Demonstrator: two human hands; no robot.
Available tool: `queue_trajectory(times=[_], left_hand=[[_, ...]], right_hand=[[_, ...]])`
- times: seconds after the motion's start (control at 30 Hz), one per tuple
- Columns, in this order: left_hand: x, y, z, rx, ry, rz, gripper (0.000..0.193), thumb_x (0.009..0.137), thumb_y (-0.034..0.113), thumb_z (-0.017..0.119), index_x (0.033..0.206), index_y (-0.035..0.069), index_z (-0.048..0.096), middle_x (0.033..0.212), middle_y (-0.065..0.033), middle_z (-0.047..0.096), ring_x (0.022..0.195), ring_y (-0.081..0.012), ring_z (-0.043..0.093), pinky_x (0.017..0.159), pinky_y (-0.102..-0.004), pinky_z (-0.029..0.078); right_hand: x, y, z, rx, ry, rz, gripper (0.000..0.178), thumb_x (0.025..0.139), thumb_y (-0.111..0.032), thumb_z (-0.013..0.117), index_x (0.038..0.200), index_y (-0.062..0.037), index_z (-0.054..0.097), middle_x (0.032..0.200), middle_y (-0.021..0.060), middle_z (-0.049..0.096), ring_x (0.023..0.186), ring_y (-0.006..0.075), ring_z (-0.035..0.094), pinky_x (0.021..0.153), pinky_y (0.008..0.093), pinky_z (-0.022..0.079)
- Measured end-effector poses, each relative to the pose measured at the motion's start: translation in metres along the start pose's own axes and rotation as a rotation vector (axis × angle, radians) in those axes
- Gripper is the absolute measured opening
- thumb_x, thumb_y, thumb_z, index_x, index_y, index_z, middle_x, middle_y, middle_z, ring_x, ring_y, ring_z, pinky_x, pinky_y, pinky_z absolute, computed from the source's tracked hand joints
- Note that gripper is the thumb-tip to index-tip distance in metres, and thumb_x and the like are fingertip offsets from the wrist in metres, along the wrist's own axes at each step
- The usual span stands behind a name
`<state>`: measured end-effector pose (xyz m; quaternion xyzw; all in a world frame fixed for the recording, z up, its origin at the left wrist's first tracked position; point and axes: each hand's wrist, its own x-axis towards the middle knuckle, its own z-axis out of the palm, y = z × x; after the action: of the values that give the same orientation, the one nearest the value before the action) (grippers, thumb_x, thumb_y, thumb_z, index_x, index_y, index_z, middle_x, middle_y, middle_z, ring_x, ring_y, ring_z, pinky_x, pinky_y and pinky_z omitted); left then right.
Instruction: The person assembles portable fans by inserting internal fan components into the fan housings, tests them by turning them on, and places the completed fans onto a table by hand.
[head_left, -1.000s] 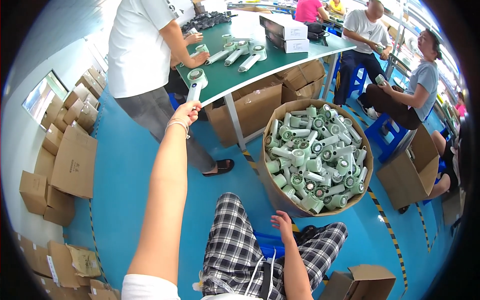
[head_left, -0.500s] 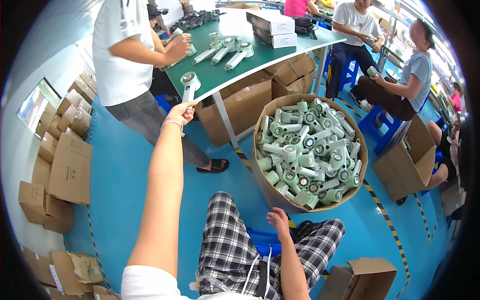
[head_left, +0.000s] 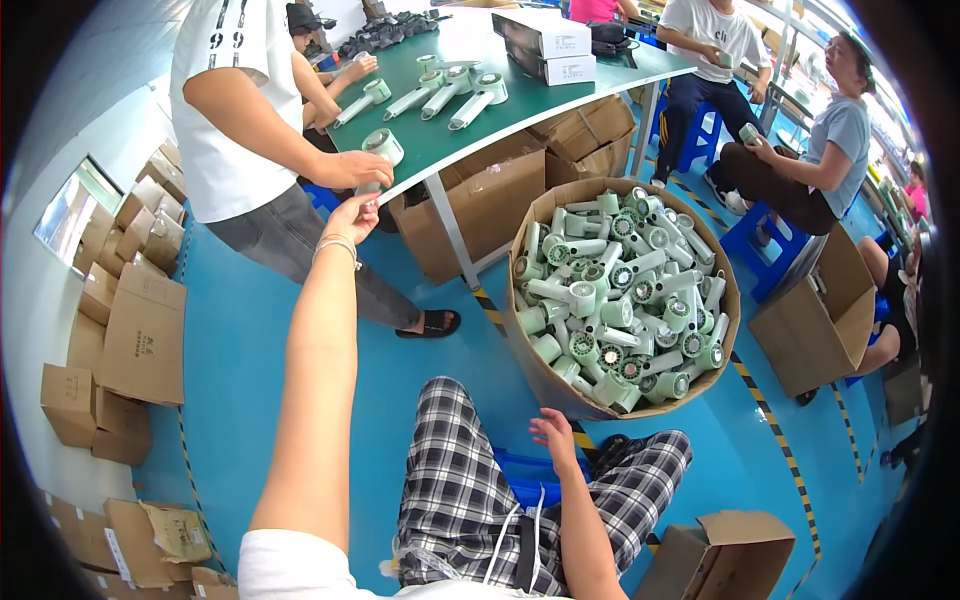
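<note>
My left hand [head_left: 352, 220] reaches far forward to the table's near corner, its fingers closed at the lower end of a pale green handheld fan [head_left: 384, 146]. A co-worker's hand [head_left: 352, 170] is on the handle of that same fan, just above my fingers. My right hand [head_left: 556, 438] hangs open over my lap, fingers apart and holding nothing. It is near the front rim of a large round cardboard bin [head_left: 520, 345], which is filled with many more such fans [head_left: 615, 300].
Several handheld fans [head_left: 440, 92] lie on the green table [head_left: 470, 150], with white boxes [head_left: 545, 45] behind. Cartons [head_left: 475, 205] stand beneath it. An open carton [head_left: 735, 550] sits at my lower right. Co-workers sit on blue stools [head_left: 765, 245] at right; boxes [head_left: 140, 330] line the left wall.
The co-worker has set a fan on the table and brought a hand down onto the fan that I hold. My left hand has shifted slightly left. My right hand has barely moved.
</note>
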<state>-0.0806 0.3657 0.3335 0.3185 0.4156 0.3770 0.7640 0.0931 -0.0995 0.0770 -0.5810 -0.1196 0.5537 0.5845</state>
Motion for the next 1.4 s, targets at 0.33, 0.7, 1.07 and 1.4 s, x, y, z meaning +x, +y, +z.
queue_trajectory(times=[0.33,0.7,1.07,1.4], left_hand=[[-0.035,-0.074,0.004,0.171,0.029,0.337,0.026,0.078,0.023,0.067,0.101,0.013,0.057,0.085,-0.0039,0.062,0.068,-0.013,0.057,0.058,-0.0262,0.046],[-0.188,-0.417,-0.006,1.424,-0.66,-0.116,0.045,0.08,0.04,0.057,0.115,0.012,0.058,0.114,-0.0172,0.058,0.11,-0.0336,0.052,0.095,-0.0451,0.038],[-0.195,-0.43,-0.024,1.457,-0.761,-0.066,0.041,0.081,0.031,0.057,0.11,0.003,0.056,0.1,-0.0209,0.061,0.095,-0.0355,0.058,0.085,-0.0415,0.046],[-0.213,-0.435,-0.011,1.523,-0.838,0.224,0.036,0.081,0.026,0.058,0.108,0.002,0.056,0.088,-0.0187,0.061,0.086,-0.0336,0.059,0.08,-0.0404,0.046]], right_hand=[[-0.002,0.004,-0.003,-0.005,0.029,-0.002,0.034,0.083,-0.015,0.054,0.116,-0.0064,0.049,0.1,0.0084,0.061,0.086,0.017,0.06,0.071,0.0291,0.047],[0.011,0.022,-0.01,-0.216,0.113,-0.181,0.03,0.081,-0.009,0.055,0.111,-0.0041,0.051,0.092,0.008,0.063,0.081,0.0168,0.06,0.069,0.0283,0.048],[0.078,-0.074,-0.047,-0.485,0.561,-0.459,0.038,0.077,-0.013,0.056,0.113,-0.0037,0.05,0.094,0.0162,0.062,0.088,0.0292,0.06,0.077,0.0363,0.046],[0.186,-0.082,-0.13,-0.653,0.593,-0.108,0.049,0.082,-0.047,0.052,0.121,-0.0172,0.047,0.089,0.0126,0.061,0.073,0.0244,0.058,0.056,0.0347,0.048]])
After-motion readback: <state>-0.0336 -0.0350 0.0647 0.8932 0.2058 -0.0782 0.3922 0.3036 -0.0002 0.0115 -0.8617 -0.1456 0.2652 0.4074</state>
